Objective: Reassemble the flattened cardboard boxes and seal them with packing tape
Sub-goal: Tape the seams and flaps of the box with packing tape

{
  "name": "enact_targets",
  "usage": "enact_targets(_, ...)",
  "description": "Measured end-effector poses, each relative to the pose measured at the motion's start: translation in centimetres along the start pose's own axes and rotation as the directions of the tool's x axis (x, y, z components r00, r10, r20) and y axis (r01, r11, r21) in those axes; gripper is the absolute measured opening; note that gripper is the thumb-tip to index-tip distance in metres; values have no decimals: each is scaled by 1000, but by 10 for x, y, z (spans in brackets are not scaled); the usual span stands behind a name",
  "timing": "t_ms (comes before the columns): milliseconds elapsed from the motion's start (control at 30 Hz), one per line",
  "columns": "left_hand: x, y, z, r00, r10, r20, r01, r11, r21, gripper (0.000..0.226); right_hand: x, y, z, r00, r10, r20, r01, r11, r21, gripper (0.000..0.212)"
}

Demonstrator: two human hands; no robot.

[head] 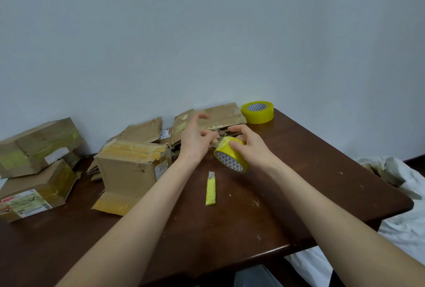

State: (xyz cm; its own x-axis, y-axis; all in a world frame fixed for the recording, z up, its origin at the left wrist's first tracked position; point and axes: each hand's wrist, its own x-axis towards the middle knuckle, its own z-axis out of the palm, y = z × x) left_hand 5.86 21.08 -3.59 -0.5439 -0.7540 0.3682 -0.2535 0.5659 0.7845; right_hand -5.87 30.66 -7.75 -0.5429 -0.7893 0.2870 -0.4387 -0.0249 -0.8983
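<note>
Both my forearms are reaching in from the bottom of the frame over the dark wooden table point(230, 229). A yellow utility knife point(211, 189) is lying flat at centre, just below my hands. At the lower left a taped box with a printed label point(34, 194) is sitting with another taped box point(39, 144) leaning on top of it. My right hand point(250, 144) is gripping the yellow tape roll point(231, 156) right of centre, fingers curled over its rim, and is holding the roll tilted off the table. My left hand point(195, 139) is pinching at the roll's top edge, where a short clear strip is lifting; one finger is sticking up, blurred. Left of my hands an assembled cardboard box point(128, 162) is standing with a loose flap. Behind my hands, flattened cardboard point(220, 116) is lying against the wall. A second tape roll point(257, 112) is resting flat at the table's far corner.
</note>
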Motion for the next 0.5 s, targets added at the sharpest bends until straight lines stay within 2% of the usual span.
enact_targets(33, -2, 0, -1, 1000, 25, 5, -25, 999, 35, 22, 0, 0, 1, 1000, 2, -7, -2, 1000, -2, 32)
enact_targets(133, -6, -2, -4, 998, 68, 16, -69, 987, 144, 28, 1, -2, 6, 1000, 8, -22, -8, 1000, -9, 31)
enact_targets(233, -11, -2, -7, 997, 41, 67, -50, 990, 134, 17, 0, -3, 8, 999, 7, -35, -8, 1000, -21, 33)
enact_targets(300, -12, -3, -8, 995, 29, 98, -43, 989, 142, 27, -1, -5, 10, 999, -4, -38, 3, 1000, -31, 33)
enact_targets(367, -13, -3, -9, 997, 42, 71, -53, 985, 162, 37, -3, -6, 12, 999, -33, -35, 31, 998, -59, 32)
enact_targets(500, -16, -1, -13, 990, 121, 73, -136, 957, 256, 20, -4, -10, 14, 998, -61, -33, 59, 997, -55, 32)
